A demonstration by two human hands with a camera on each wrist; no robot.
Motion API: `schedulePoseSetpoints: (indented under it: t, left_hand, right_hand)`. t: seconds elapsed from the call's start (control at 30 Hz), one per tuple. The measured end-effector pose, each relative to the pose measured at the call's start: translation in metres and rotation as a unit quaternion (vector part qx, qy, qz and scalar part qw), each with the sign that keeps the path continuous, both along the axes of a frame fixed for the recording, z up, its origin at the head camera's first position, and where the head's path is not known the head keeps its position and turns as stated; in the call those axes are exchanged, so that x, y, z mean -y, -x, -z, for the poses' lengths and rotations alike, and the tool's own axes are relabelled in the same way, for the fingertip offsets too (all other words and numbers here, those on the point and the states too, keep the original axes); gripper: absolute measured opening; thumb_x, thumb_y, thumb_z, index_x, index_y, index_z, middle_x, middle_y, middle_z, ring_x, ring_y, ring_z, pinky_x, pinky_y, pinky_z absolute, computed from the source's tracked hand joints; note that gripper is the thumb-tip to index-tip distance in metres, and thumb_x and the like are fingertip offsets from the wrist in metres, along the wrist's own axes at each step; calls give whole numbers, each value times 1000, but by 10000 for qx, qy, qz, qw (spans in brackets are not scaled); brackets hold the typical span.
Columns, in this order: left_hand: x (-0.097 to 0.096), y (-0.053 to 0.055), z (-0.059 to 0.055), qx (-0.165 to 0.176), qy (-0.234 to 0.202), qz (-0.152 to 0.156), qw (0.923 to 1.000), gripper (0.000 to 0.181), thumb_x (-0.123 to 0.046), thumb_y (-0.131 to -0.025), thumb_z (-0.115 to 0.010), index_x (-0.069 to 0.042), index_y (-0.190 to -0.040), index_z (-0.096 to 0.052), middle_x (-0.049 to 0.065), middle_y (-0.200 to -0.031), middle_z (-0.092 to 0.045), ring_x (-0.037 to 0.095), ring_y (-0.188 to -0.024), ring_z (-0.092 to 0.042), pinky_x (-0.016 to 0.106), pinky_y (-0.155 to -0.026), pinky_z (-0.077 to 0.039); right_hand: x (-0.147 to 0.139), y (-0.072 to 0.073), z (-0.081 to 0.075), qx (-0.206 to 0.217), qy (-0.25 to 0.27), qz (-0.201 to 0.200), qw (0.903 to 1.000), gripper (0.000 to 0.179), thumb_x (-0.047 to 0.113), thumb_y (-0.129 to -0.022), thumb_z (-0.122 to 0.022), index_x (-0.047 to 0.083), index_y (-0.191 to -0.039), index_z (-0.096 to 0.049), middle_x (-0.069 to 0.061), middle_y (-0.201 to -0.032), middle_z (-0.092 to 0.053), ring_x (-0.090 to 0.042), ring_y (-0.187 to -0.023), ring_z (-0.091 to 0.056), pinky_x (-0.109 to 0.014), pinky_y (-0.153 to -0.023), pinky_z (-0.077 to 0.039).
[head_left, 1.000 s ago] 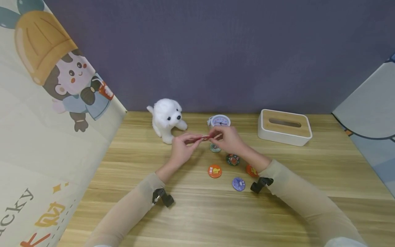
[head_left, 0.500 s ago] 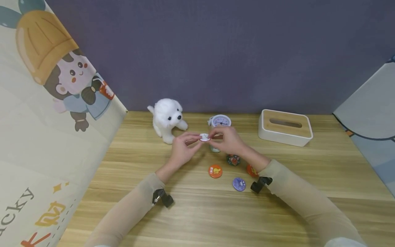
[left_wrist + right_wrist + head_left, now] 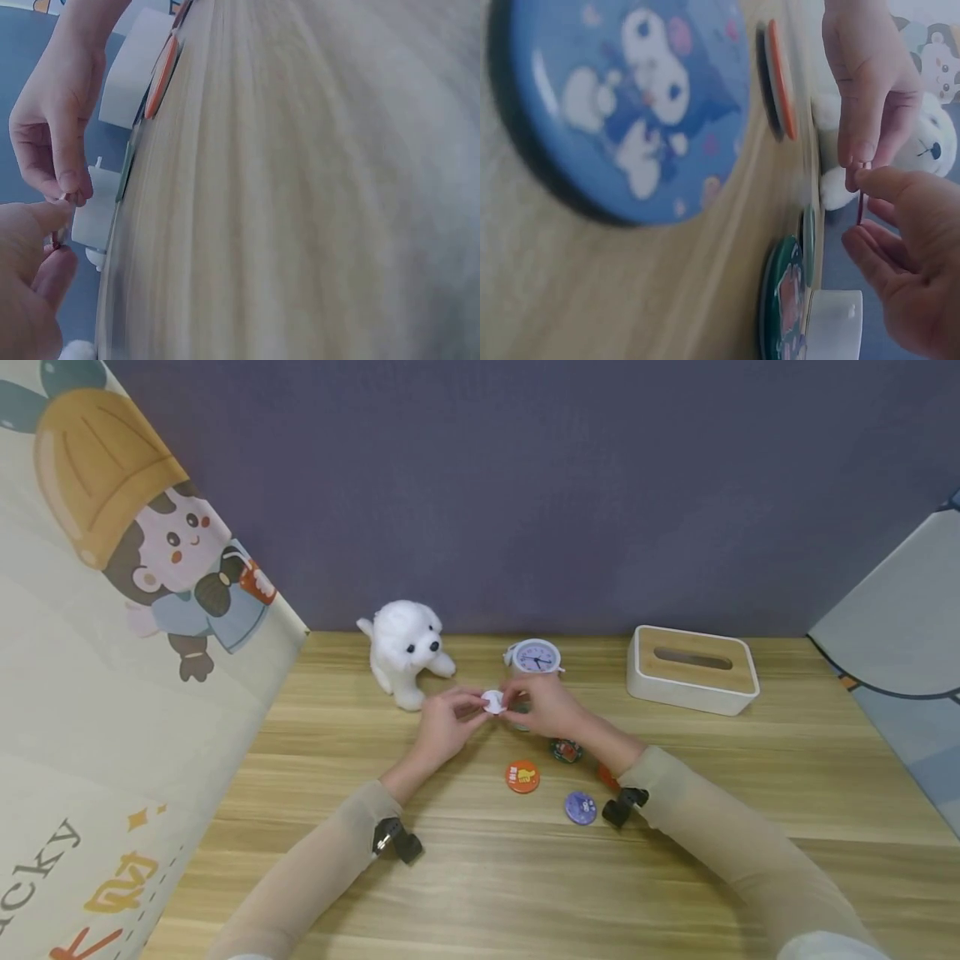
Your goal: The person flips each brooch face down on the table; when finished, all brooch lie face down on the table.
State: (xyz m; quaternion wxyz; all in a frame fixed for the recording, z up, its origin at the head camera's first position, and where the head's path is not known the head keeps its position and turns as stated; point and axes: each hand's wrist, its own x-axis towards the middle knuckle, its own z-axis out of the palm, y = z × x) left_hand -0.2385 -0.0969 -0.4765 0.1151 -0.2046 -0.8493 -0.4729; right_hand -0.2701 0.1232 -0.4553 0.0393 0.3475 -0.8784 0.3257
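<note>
Between my two hands is a small round badge (image 3: 492, 702), its white back facing up toward the head camera. My left hand (image 3: 441, 727) pinches its left edge with thumb and fingers. The right hand (image 3: 547, 706) pinches the opposite edge. From the right wrist view the badge (image 3: 861, 202) appears edge-on, with a thin reddish rim. It is held above the table. Under and beside the right hand lie a green badge (image 3: 522, 724), partly covered, and a dark green badge (image 3: 566, 750). An orange badge (image 3: 522, 777) and a purple badge (image 3: 581, 807) lie nearer.
A white plush dog (image 3: 405, 647) stands behind my left hand. Behind the right hand is a white alarm clock (image 3: 536, 657). A white tissue box (image 3: 693, 681) with a wooden top sits at the back right. My right forearm partly hides a red-orange badge (image 3: 608, 777).
The held badge has turned from nearly edge-on, showing red, to its white back facing the head camera. My right hand has shifted slightly down and left. The badges on the table stayed put.
</note>
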Motion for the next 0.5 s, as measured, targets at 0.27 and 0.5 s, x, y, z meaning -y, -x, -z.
schedulePoseSetpoints:
  t: [0.27, 0.5]
  left_hand:
    - [4, 2, 3, -58, 684, -127, 9976, 21, -7, -83, -91, 0, -100, -82, 18, -111, -81, 31, -99, -81, 35, -87, -67]
    - [4, 4, 1, 190, 1452, -188, 9890, 29, -14, -80, -94, -5, -105, -83, 13, -108, -83, 28, -99, -80, 42, -99, -61]
  right_hand:
    - [7, 2, 2, 171, -382, 0, 9991, 12, 14, -85, -88, 11, -88, -77, -9, -112, -81, -22, -98, -76, -36, -91, -65]
    - [10, 2, 5, 161, -563, -139, 9982, 11, 12, -84, -86, 9, -91, -78, -8, -108, -80, -20, -95, -75, -35, -88, -65]
